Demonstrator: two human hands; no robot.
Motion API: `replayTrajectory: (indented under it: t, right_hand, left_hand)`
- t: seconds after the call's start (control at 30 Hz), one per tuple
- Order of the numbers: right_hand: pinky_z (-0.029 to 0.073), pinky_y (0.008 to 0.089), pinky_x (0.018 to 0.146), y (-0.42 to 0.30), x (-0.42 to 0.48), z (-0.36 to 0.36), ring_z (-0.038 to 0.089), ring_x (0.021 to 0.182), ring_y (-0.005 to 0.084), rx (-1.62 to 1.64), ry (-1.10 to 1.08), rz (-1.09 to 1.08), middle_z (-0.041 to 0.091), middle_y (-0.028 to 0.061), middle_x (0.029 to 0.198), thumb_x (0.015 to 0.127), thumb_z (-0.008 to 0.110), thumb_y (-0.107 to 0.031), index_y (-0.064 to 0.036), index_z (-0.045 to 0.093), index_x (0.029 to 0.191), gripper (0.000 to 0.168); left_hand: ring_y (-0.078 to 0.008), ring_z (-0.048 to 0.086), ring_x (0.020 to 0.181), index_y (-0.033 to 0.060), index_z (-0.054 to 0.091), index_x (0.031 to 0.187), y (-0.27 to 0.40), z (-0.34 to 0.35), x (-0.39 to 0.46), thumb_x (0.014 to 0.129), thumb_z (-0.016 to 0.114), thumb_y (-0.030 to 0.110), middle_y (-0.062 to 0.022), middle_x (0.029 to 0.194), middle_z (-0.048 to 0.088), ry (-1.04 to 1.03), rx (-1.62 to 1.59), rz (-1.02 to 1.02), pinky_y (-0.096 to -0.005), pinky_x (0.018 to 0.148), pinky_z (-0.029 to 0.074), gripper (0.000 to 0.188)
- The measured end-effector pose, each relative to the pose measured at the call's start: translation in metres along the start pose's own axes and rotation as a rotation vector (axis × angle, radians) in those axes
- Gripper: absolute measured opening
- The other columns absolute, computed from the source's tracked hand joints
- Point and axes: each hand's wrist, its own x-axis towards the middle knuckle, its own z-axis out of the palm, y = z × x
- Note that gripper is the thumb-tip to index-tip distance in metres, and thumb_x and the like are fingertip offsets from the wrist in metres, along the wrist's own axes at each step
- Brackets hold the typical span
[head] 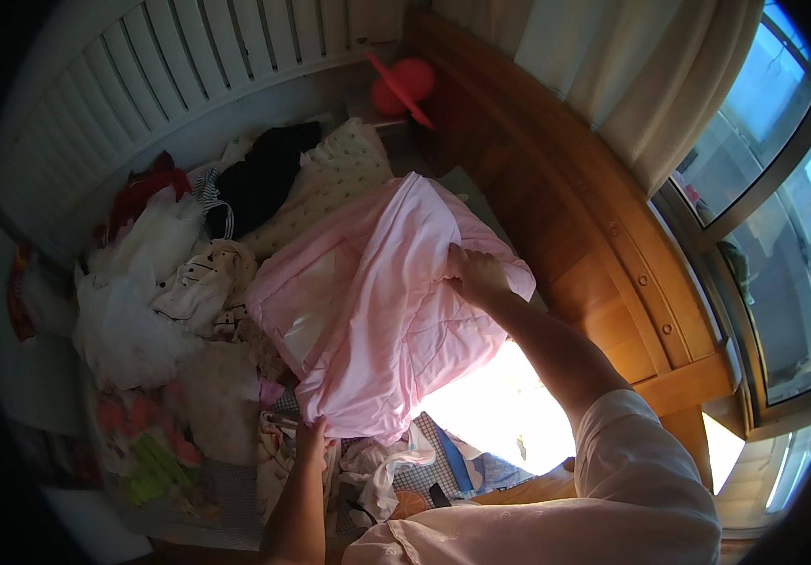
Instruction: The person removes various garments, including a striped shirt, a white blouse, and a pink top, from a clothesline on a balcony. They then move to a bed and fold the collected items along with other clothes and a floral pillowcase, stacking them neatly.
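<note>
A pink quilted fabric piece [405, 296], perhaps a small quilt or storage bag, lies spread over a heap of clothes. My right hand [477, 274] grips its top layer at the far right side, with the thumb and fingers pinching the cloth. Lower down, my left hand [315, 432] holds the near left corner. The loose top layer stretches in folds between both hands. On the left of the pink piece a paler panel [315, 300] shows. Whatever lies directly under the pink cloth is hidden.
White tulle [130, 311], a black garment [268, 173], a cream patterned cloth [335, 176] and green fabric [158, 466] lie around it. A red hat-like object [402, 88] sits in the far corner. A wooden headboard [575, 233] bounds the right; strong sunlight washes out the bedding [511, 413].
</note>
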Motion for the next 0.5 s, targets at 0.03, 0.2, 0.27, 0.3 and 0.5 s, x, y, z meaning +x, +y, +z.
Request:
replayTrajectory:
  t: [0.03, 0.2, 0.27, 0.3, 0.5]
  right_hand:
    - [0.044, 0.0415, 0.064, -0.003, 0.0, -0.004, 0.056, 0.069, 0.0309, 0.006, 0.065, -0.118, 0.059, 0.0121, 0.078, 0.07, 0.062, -0.022, -0.009, 0.043, 0.109, 0.046]
    - [0.047, 0.0379, 0.053, 0.015, 0.038, -0.058, 0.06, 0.069, 0.0281, 0.133, 0.172, -0.15, 0.061, 0.0093, 0.076, 0.074, 0.057, -0.022, -0.015, 0.05, 0.095, 0.024]
    - [0.047, 0.0389, 0.058, 0.033, 0.066, -0.06, 0.059, 0.074, 0.0276, 0.124, 0.227, 0.044, 0.061, 0.0095, 0.079, 0.075, 0.056, -0.023, -0.015, 0.05, 0.096, 0.023]
    - [0.048, 0.0393, 0.061, 0.042, 0.077, -0.058, 0.059, 0.077, 0.0274, 0.121, 0.251, 0.141, 0.061, 0.0097, 0.081, 0.076, 0.055, -0.023, -0.015, 0.05, 0.096, 0.022]
    - [0.041, 0.0373, 0.086, 0.108, 0.091, 0.046, 0.05, 0.104, 0.0302, 0.368, -0.126, 0.648, 0.053, 0.018, 0.11, 0.074, 0.058, -0.036, -0.013, 0.044, 0.118, 0.051]
  left_hand:
    - [-0.0171, 0.053, 0.08, 0.0107, 0.04, 0.116, 0.017, -0.004, -0.013, 0.077, 0.061, 0.022, -0.0053, 0.098, 0.049, 0.141, 0.079, 0.08, -0.034, 0.064, 0.048, 0.046]
    - [-0.0154, 0.05, 0.079, 0.0052, 0.044, 0.108, 0.146, -0.021, -0.033, 0.081, 0.056, 0.02, -0.0069, 0.098, 0.048, 0.226, 0.061, 0.708, -0.0271, 0.06, 0.044, 0.033]
    - [-0.0163, 0.048, 0.085, 0.004, 0.043, 0.107, 0.204, 0.004, -0.026, 0.081, 0.056, 0.02, -0.0069, 0.102, 0.047, 0.286, 0.026, 0.823, -0.0299, 0.066, 0.044, 0.033]
    - [-0.0169, 0.047, 0.086, 0.0033, 0.043, 0.107, 0.225, 0.016, -0.016, 0.081, 0.056, 0.02, -0.0068, 0.102, 0.047, 0.318, -0.065, 0.921, -0.0318, 0.069, 0.043, 0.034]
    - [-0.0264, 0.033, 0.116, 0.0139, 0.011, 0.135, 0.178, 0.067, 0.065, 0.074, 0.063, 0.033, -0.0095, 0.133, 0.024, 0.321, 0.309, 0.544, -0.0421, 0.089, 0.036, 0.082]
